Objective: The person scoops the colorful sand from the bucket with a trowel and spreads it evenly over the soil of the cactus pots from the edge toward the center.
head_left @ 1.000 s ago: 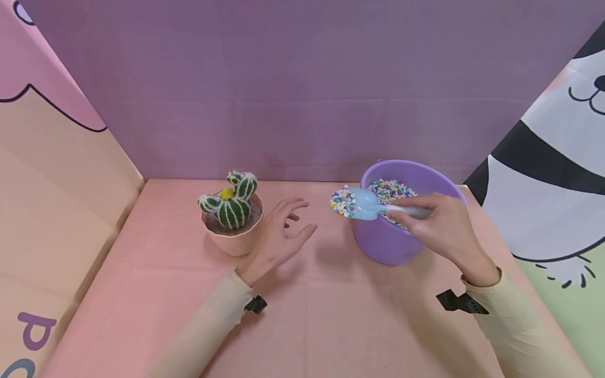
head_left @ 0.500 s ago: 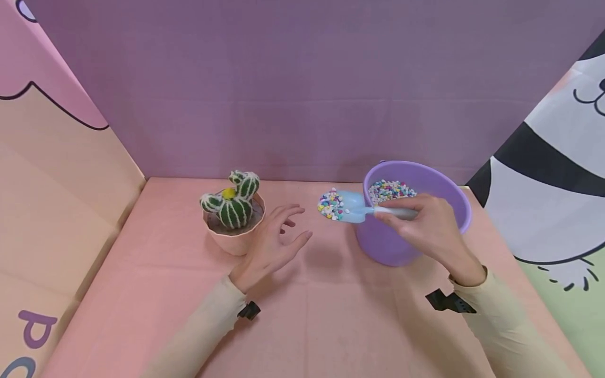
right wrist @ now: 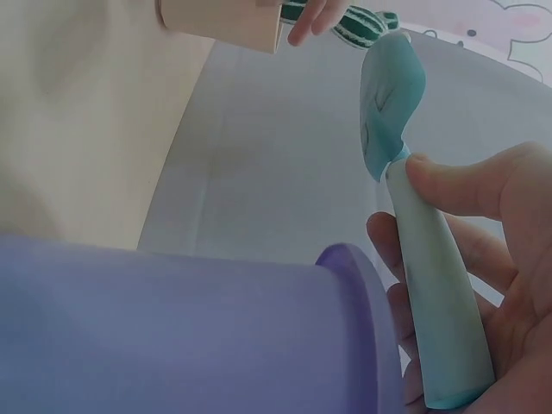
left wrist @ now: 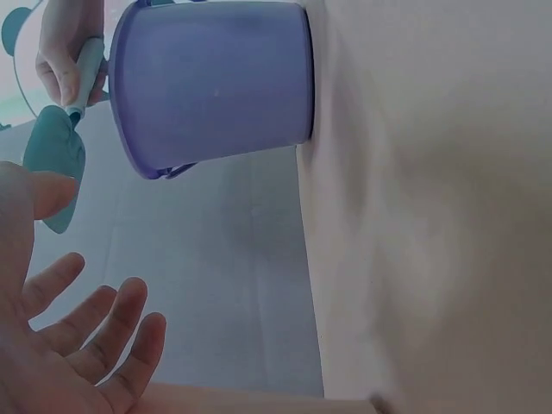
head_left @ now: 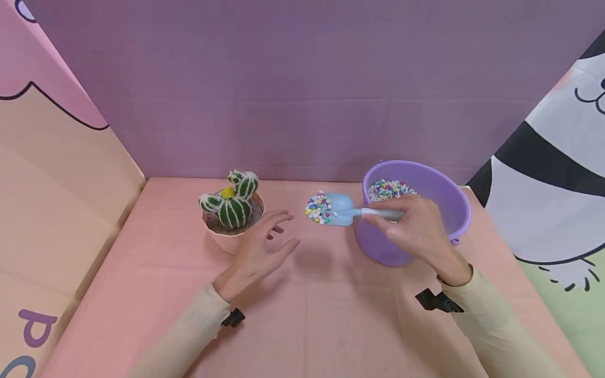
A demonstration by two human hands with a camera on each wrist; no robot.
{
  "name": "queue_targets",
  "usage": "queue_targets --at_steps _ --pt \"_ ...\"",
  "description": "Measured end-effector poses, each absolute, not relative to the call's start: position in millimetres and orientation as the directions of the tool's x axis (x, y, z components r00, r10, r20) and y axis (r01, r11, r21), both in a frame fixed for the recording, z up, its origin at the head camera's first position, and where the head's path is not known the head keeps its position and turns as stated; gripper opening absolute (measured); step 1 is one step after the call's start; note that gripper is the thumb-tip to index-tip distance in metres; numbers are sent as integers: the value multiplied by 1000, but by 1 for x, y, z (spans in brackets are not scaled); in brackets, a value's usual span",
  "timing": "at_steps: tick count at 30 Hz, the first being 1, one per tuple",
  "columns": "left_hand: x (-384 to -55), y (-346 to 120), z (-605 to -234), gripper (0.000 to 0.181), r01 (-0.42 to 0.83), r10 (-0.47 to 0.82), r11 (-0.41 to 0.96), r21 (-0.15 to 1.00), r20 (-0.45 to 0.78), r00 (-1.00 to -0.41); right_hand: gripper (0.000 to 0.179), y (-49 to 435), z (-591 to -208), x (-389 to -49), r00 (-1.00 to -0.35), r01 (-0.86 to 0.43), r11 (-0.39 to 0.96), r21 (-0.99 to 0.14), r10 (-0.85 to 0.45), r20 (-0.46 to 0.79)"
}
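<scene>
My right hand (head_left: 416, 228) grips the pale handle of a light blue trowel (head_left: 341, 202), blade pointing left. Small multicoloured pebbles (head_left: 319, 208) fill the blade's tip. The trowel is held in the air, its handle overlapping the near left rim of a purple bucket (head_left: 387, 247) in the head view. More pebbles (head_left: 388, 190) lie inside the bucket. At the left, a green cactus (head_left: 235, 212) with a yellow flower stands in a peach pot (head_left: 222, 240). My left hand (head_left: 255, 252), fingers relaxed and spread, holds nothing and is in front of the pot's right side.
A pink cloth (head_left: 302, 325) covers the table. Behind it rises a purple cloth backdrop (head_left: 302, 94). Printed panels flank the table, a cream and pink one (head_left: 61, 178) on the left and a panda one (head_left: 543, 199) on the right.
My right hand has carried the loaded trowel leftward, its blade moving away from above the bucket's rim. The left hand has shifted left and slightly toward me, still relaxed.
</scene>
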State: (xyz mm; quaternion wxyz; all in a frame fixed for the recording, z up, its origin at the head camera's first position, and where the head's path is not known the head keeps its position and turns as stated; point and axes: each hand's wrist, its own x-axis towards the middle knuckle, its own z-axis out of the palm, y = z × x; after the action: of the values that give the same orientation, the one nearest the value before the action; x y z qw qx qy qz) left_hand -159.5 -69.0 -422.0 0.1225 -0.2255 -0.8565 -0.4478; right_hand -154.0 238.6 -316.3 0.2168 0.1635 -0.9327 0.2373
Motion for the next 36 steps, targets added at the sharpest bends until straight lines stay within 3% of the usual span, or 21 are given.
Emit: queue_targets --at_steps 9,15,19,22,36 --pt "-148 -82 -424 39 581 234 447 680 538 -810 16 232 -315 -156 -878 -375 847 -378 -194 437" --pt "-149 -93 -427 35 721 170 352 597 716 -676 13 226 -317 -156 -883 -387 835 -391 -214 418" --pt "-155 -103 -424 31 790 179 372 488 797 -577 13 222 -317 -155 -884 -391 833 -393 -220 412" --pt "-156 -112 -421 29 806 190 407 429 824 -534 14 218 -317 -156 -888 -392 823 -410 -222 403" --pt "-154 -160 -430 25 812 123 457 365 878 -463 17 195 -324 -164 -865 -448 792 -414 -266 426"
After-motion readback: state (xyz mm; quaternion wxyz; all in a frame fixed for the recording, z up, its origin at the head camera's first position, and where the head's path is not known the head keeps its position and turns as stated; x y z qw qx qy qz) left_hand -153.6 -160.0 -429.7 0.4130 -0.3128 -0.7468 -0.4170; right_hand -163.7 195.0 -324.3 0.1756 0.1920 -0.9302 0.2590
